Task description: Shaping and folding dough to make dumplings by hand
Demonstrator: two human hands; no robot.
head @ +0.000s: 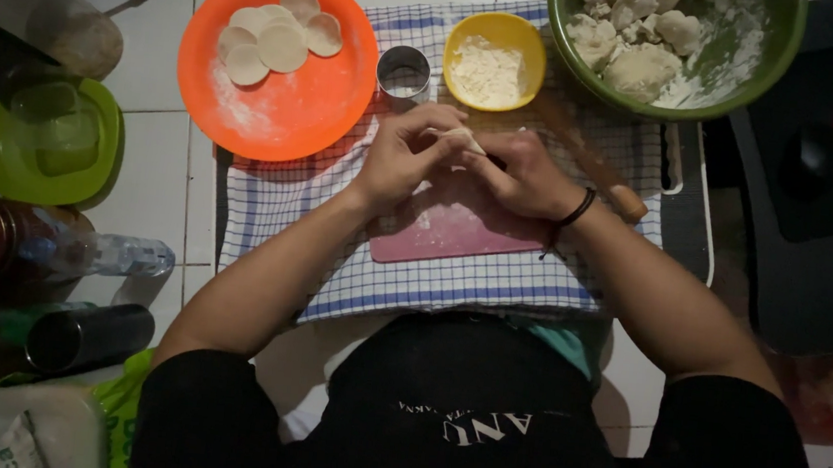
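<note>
Left hand [405,153] and right hand [522,173] are pinching a small dough piece [465,138], fingers closed on it, above the pink board [447,229]; probably sealing edges. Next needs even pinching.

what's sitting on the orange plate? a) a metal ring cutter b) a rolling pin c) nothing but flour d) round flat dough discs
d: several round flat dough discs lie overlapping on the floured orange plate, while the metal ring cutter stands off the plate on the checked cloth and the rolling pin lies behind the hands.
</note>
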